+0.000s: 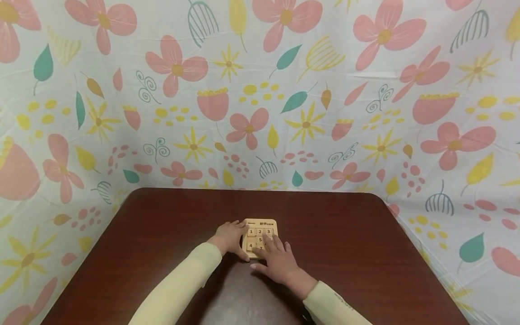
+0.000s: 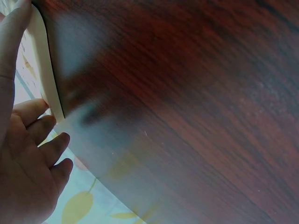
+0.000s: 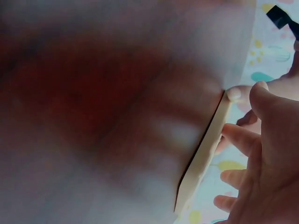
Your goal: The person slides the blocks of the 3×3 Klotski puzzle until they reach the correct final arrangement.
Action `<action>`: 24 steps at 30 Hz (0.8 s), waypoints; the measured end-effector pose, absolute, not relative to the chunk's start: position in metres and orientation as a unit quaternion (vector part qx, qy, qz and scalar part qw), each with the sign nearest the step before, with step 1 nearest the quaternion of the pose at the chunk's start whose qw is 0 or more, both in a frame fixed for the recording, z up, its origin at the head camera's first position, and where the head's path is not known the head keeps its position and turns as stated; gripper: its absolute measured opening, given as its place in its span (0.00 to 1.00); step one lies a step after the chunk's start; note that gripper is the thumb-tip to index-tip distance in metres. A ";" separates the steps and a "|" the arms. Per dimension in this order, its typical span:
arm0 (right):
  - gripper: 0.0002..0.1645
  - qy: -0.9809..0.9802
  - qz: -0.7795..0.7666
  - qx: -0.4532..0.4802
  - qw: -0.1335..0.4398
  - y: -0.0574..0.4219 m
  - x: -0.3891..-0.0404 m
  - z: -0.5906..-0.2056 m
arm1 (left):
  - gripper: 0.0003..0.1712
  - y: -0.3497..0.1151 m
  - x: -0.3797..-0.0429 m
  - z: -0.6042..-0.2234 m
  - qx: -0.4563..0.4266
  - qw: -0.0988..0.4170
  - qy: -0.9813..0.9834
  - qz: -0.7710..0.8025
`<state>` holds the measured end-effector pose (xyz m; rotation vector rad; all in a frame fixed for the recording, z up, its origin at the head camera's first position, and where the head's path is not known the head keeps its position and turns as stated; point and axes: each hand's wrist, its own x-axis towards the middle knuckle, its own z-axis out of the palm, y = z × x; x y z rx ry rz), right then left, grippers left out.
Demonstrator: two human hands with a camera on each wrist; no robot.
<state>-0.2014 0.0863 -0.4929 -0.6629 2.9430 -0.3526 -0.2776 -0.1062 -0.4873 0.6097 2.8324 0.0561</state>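
Note:
A light wooden number puzzle [image 1: 256, 222] lies flat on the table, its square tiles showing 1, 2, 3, 5, 4 and part of a 7. My left hand [image 1: 230, 235] holds its left side, thumb at the near corner and fingers toward the far corner. The left wrist view shows that thumb and a fingertip against the puzzle's edge [image 2: 46, 65]. Over the lower right tiles, my right hand [image 1: 280, 264] rests extended fingertips, hiding some numbers. In the right wrist view the right hand [image 3: 275, 158] has its fingers loosely spread above the puzzle's near edge [image 3: 198, 161].
The dark red-brown wooden table [image 1: 345, 234] extends around the puzzle on all sides. Behind and beside it hangs a white cloth [image 1: 308, 149] printed with flowers and leaves. A small black strap end [image 3: 279, 17] shows near the left wrist.

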 end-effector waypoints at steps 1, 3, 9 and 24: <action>0.34 0.969 -0.114 -0.213 0.051 0.085 -0.204 -0.493 | 0.64 -0.106 -0.277 -0.486 0.209 0.122 0.970 0.020; 0.34 0.971 -0.115 -0.204 0.051 0.084 -0.208 -0.494 | 0.64 -0.106 -0.276 -0.485 0.209 0.121 0.970 0.024; 0.34 0.970 -0.130 -0.196 0.057 0.084 -0.218 -0.495 | 0.64 -0.107 -0.276 -0.485 0.211 0.121 0.969 0.029; 0.34 0.955 -0.150 -0.246 0.065 0.099 -0.225 -0.495 | 0.64 -0.107 -0.274 -0.483 0.213 0.127 0.968 0.022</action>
